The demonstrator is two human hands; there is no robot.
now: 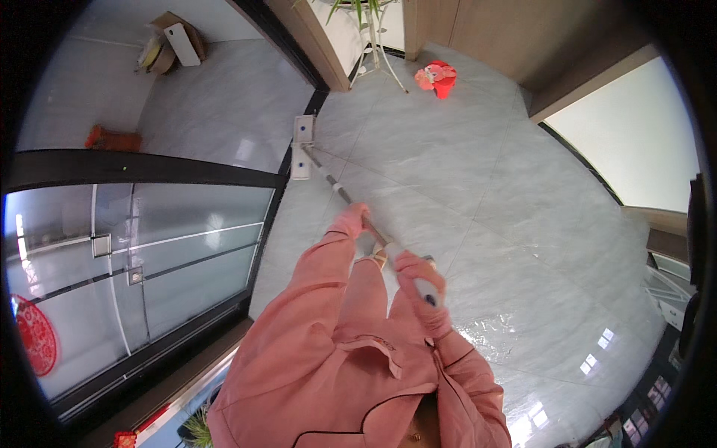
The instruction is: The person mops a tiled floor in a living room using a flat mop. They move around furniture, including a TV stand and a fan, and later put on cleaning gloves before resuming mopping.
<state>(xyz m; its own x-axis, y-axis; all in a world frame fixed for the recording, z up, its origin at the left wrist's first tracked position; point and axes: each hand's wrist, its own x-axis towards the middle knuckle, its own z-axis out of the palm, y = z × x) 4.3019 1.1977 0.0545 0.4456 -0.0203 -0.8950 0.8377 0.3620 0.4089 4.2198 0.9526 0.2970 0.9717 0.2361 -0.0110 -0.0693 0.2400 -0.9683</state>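
Note:
A flat mop with a long grey-and-white pole (340,192) slants away from me to the far left. Its white rectangular head (302,147) lies on the grey tiled floor (441,164), against the black door track. My left hand (349,221), in a pink glove, is wrapped round the middle of the pole. Lower down, my right hand (422,287), also gloved in pink, grips the thick white handle end (428,292). Both sleeves are pink, and one shoe (379,256) shows beneath the pole.
A black-framed glass sliding door (187,257) stands on the left. Beyond its track are an orange bundle (113,140) and a cardboard box (179,41). Ahead stand a white plant stand (373,56) and a red item (438,78). White drawers (670,299) are at the right.

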